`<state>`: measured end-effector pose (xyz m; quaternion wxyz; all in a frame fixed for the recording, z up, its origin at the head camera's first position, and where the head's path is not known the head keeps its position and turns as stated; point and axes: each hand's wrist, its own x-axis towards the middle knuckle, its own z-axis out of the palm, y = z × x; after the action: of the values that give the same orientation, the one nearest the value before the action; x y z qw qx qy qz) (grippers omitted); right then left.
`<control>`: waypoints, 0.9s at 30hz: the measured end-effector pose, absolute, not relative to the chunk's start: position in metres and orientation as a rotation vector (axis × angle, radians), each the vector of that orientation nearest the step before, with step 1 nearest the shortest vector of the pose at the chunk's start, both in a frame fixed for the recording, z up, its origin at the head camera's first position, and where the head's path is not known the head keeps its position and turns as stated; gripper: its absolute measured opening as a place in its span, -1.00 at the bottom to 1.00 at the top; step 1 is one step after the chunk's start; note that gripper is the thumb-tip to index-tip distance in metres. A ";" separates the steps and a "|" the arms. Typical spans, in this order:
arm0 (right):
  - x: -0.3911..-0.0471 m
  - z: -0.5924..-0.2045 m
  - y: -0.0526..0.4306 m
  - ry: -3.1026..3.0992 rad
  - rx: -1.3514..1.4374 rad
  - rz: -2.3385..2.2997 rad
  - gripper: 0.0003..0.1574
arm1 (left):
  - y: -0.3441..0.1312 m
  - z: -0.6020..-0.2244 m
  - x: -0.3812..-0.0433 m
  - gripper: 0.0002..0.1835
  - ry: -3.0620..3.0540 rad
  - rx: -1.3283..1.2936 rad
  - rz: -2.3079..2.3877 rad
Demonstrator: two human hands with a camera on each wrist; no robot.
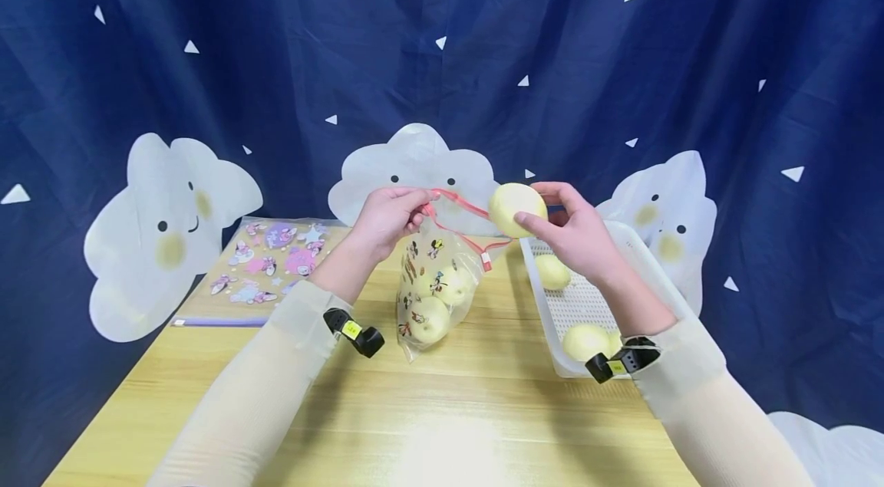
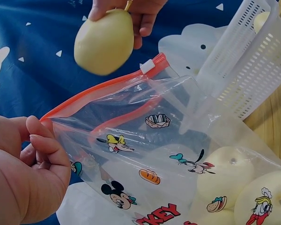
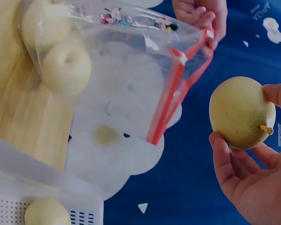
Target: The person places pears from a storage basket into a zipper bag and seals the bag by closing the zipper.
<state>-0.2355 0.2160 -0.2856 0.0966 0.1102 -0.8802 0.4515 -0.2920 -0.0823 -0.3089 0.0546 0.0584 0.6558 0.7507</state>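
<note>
A clear zip bag [image 2: 150,140] with cartoon prints and a red zip edge stands on the table, its mouth spread apart. My left hand [image 1: 392,217] pinches one corner of that red edge. Several pale yellow pears [image 1: 430,320] lie in the bottom of the bag. In my right hand [image 1: 576,230] is another pear [image 3: 242,112], gripped between thumb and fingers, its short stem showing in the right wrist view. This pear is beside the bag's mouth, above the table. A white slider [image 2: 147,66] sits near the far end of the zip.
At the right stands a white perforated basket [image 1: 545,310] with pears [image 1: 585,341] in it. A flat printed zip bag [image 1: 265,264] with a purple edge lies at the left on the wooden table [image 1: 387,410]. Behind hangs a dark blue curtain [image 1: 414,27] with cloud shapes.
</note>
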 end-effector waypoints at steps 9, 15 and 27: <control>-0.245 -0.298 0.198 -2.684 0.371 1.260 -0.22 | -0.082 -0.310 -0.292 -0.77 1.997 0.173 2.267; -0.252 -0.307 0.190 -2.698 0.404 1.262 -0.21 | -0.081 -0.311 -0.293 -0.78 1.988 0.166 2.278; -0.248 -0.314 0.179 -2.667 0.586 1.338 -0.36 | -0.082 -0.312 -0.292 -0.74 1.991 0.161 2.298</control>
<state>-0.2479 0.1789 -0.3142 0.0504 0.1923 -0.8759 0.4395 -0.2925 -0.0825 -0.3124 0.0482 0.0529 0.6531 0.7539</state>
